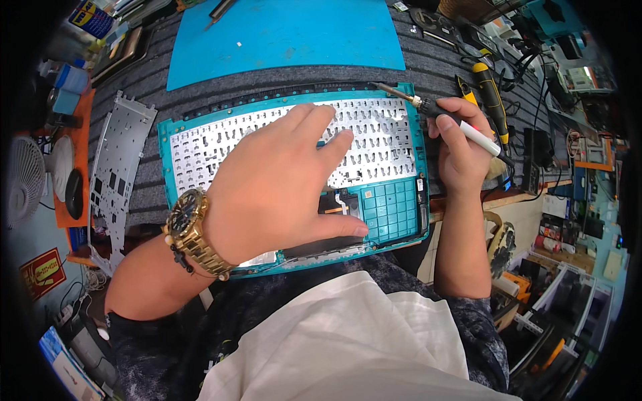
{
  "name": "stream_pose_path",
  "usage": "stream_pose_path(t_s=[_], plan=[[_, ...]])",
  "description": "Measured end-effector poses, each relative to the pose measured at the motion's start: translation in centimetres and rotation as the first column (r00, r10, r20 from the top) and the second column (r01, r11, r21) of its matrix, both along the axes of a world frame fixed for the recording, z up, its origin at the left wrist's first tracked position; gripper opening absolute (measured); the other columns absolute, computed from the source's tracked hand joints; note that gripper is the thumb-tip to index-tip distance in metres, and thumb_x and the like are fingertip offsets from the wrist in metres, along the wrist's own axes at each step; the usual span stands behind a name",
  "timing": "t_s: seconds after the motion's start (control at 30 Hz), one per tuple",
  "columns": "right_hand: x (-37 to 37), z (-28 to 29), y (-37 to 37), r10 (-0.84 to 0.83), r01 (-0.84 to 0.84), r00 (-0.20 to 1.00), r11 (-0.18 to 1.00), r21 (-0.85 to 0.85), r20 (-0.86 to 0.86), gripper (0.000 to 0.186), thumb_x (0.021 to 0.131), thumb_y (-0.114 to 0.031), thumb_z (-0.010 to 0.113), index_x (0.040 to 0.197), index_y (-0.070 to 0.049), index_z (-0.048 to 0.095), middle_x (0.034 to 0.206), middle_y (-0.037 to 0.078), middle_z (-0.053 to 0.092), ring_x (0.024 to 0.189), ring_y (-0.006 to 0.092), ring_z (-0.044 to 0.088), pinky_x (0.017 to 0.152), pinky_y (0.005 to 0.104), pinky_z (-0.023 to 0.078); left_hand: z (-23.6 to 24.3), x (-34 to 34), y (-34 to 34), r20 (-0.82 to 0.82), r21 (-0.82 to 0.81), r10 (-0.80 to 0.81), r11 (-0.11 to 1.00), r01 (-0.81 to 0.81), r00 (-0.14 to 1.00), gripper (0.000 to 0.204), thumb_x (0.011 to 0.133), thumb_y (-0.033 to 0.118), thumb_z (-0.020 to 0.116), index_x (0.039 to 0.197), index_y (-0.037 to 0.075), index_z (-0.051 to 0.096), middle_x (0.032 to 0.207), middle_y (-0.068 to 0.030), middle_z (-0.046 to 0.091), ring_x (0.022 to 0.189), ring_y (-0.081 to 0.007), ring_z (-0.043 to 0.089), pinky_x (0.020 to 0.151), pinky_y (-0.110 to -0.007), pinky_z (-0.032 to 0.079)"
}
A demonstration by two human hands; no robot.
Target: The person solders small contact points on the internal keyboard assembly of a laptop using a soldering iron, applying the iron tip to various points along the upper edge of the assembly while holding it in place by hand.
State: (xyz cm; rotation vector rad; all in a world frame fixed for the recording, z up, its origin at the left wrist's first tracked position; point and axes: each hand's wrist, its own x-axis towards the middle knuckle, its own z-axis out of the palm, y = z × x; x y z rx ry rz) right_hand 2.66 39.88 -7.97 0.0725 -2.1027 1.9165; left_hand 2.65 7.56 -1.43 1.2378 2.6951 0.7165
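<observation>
A teal laptop top case [394, 207] lies upside down on the bench in front of me, with the silver perforated back of its keyboard [374, 127] facing up. My left hand [281, 180], with a gold wristwatch [190, 230] on the wrist, rests flat and spread on the keyboard back and the case's middle. My right hand [461, 144] grips a soldering iron [441, 113] by its black and white handle. The iron's metal tip [384, 87] sits at the case's far right corner.
A blue work mat [287, 33] lies beyond the case on a grey striped cloth. A bare metal keyboard plate [117, 160] lies at the left. Yellow-handled tools [491, 93] and cables crowd the right side. A small fan [23, 177] stands far left.
</observation>
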Motion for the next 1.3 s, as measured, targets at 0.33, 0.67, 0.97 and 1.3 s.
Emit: stream_pose_path(t_s=[0.33,0.67,0.97,1.3], plan=[[0.3,0.2,-0.3,0.033,-0.033,0.999,0.999,-0.025,0.018,0.026,0.096,0.000,0.078,0.121,0.005,0.076,0.101,0.007,0.077,0.087,0.0108,0.069,0.079,0.0249,0.054,-0.8,0.3,0.5,-0.085,0.065,0.058,0.997,-0.053,0.995,0.100,0.077,0.071,0.088,0.141,-0.004,0.069,0.150,-0.0282,0.063,0.139,-0.0485,0.061,0.114,-0.054,0.054],[0.4,1.1,-1.6,0.188,-0.177,0.981,0.971,0.163,-0.052,0.022,0.091,0.003,0.078,0.113,0.006,0.076,0.107,0.012,0.075,0.092,0.0151,0.067,0.082,0.0278,0.051,-1.6,0.3,0.9,-0.069,0.068,0.110,0.992,-0.105,0.992,0.100,0.079,0.071,0.087,0.144,-0.003,0.067,0.150,-0.0247,0.064,0.136,-0.0434,0.061,0.111,-0.054,0.051],[0.3,1.2,-1.8,0.188,-0.181,0.982,0.969,0.169,-0.029,0.021,0.092,0.003,0.078,0.112,0.006,0.075,0.106,0.012,0.074,0.094,0.0155,0.067,0.084,0.0282,0.052,-1.8,-0.1,0.7,-0.089,0.075,0.113,0.992,-0.106,0.990,0.101,0.082,0.070,0.085,0.143,-0.008,0.065,0.150,-0.0233,0.064,0.133,-0.0408,0.061,0.110,-0.053,0.050],[0.1,1.2,-1.7,0.211,-0.200,0.977,0.961,0.190,-0.039,0.022,0.091,0.003,0.078,0.112,0.006,0.075,0.107,0.013,0.075,0.094,0.0159,0.067,0.084,0.0289,0.052,-1.4,-0.1,0.8,-0.051,-0.022,0.088,0.996,-0.090,0.995,0.104,0.082,0.072,0.083,0.144,-0.009,0.063,0.151,-0.0233,0.063,0.134,-0.0389,0.059,0.109,-0.050,0.049]])
